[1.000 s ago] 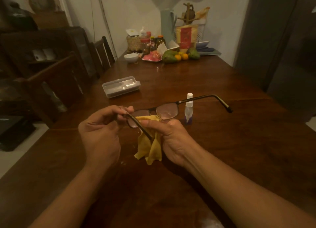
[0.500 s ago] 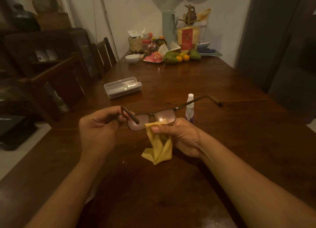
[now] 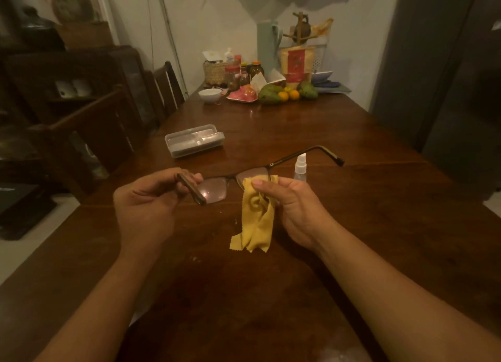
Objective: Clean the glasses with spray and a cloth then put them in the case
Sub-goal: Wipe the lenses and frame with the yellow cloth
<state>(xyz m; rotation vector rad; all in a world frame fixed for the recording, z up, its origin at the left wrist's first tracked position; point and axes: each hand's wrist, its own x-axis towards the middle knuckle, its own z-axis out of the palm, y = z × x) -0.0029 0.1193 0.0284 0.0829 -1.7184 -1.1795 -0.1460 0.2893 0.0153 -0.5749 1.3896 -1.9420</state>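
Yellow cloth (image 3: 254, 220) shifted onto right lens; right hand (image 3: 292, 207) pinches it; left hand (image 3: 146, 201) grips dark-framed glasses (image 3: 215, 190) temple.

Plain yellow cleaning cloth (image 3: 256, 223). Dark brown-black frame on glasses (image 3: 215, 190), lenses clear with faint pinkish sheen. Clear-bodied, white-capped spray bottle (image 3: 300, 169). Translucent grey-white glasses case (image 3: 193, 140) toward left edge. Dark reddish-brown wooden table (image 3: 379, 226), grain showing. At far end: white bowl (image 3: 210, 94), pink dish (image 3: 242, 94), green fruits (image 3: 268, 96), orange citrus (image 3: 288, 95), tan pouch (image 3: 296, 63) with red label, straw-coloured woven basket (image 3: 215, 72), pale green jug (image 3: 267, 51).
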